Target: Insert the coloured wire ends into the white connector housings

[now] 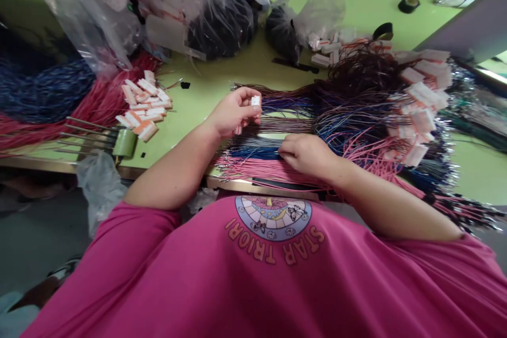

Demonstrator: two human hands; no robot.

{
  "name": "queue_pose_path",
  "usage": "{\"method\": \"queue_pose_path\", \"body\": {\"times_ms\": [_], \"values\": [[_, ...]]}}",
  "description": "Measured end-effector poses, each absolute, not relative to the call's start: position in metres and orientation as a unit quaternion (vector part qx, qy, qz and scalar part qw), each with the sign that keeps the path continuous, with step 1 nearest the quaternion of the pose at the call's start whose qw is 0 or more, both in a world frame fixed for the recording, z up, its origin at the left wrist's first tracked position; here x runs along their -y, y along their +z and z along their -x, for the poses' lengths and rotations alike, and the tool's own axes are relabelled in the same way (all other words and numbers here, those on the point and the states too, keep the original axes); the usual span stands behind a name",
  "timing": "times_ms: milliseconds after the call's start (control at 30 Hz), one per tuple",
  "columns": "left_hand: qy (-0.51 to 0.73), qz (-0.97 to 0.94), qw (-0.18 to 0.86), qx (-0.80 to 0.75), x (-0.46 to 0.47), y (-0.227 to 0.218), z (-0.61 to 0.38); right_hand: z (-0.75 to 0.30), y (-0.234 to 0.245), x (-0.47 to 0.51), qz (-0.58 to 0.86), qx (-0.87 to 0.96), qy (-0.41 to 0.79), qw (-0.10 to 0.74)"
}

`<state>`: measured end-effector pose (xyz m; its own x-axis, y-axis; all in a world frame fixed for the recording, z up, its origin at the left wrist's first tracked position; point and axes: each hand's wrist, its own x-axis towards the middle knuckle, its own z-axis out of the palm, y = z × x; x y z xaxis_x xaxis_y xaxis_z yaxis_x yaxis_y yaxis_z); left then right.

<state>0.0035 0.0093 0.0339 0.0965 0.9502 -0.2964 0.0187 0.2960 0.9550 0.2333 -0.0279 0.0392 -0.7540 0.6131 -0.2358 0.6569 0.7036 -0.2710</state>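
Between the thumb and fingers of my left hand is a small white plastic connector, held up above the wires. My right hand is closed in a pinch low over the blue wires, and a thin wire end seems to show at its fingertips. Just below that hand lies a bundle of pink wires. Grey wires, brown wires and purple wires lie side by side beyond, their ends pointing left.
White-and-orange connectors are heaped at left, near a green cylinder with metal rods. Red wires lie behind them. Wired connectors pile up at right. Plastic bags and a black tape roll sit farther back.
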Motion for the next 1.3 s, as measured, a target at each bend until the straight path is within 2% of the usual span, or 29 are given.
{"method": "queue_pose_path", "body": {"times_ms": [200,400,467,567,633,700,833,967,1033,1200,1300], "values": [[0.364,-0.464,0.595,-0.546,-0.004,0.038,-0.002,-0.237,0.052,0.02,-0.382,-0.889,-0.253,0.015],[0.347,-0.462,0.603,-0.55,-0.004,0.037,-0.001,-0.262,0.069,0.007,-0.351,-0.901,-0.212,0.142],[0.346,-0.461,0.612,-0.541,-0.004,0.038,-0.001,-0.277,0.078,-0.002,-0.348,-0.899,-0.244,0.109],[0.343,-0.46,0.631,-0.522,-0.002,0.039,-0.001,-0.284,0.089,-0.009,-0.334,-0.874,-0.352,0.026],[0.332,-0.462,0.644,-0.512,-0.002,0.038,0.0,-0.271,0.094,-0.006,-0.301,-0.872,-0.385,0.025],[0.325,-0.461,0.649,-0.511,-0.002,0.037,0.0,-0.247,0.097,0.004,-0.261,-0.896,-0.351,0.077],[0.326,-0.461,0.646,-0.514,-0.003,0.036,0.0,-0.206,0.098,0.017,-0.232,-0.93,-0.211,0.194],[0.333,-0.452,0.653,-0.508,-0.003,0.037,-0.001,-0.223,0.1,0.0,-0.296,-0.933,-0.11,0.171],[0.334,-0.447,0.655,-0.508,-0.002,0.037,-0.001,-0.246,0.104,-0.013,-0.323,-0.928,-0.101,0.153],[0.336,-0.44,0.669,-0.496,-0.002,0.036,-0.002,-0.26,0.117,-0.012,-0.201,-0.911,-0.349,0.092],[0.345,-0.433,0.675,-0.487,-0.002,0.035,-0.004,-0.224,0.116,0.013,-0.128,-0.888,-0.437,0.064]]}}
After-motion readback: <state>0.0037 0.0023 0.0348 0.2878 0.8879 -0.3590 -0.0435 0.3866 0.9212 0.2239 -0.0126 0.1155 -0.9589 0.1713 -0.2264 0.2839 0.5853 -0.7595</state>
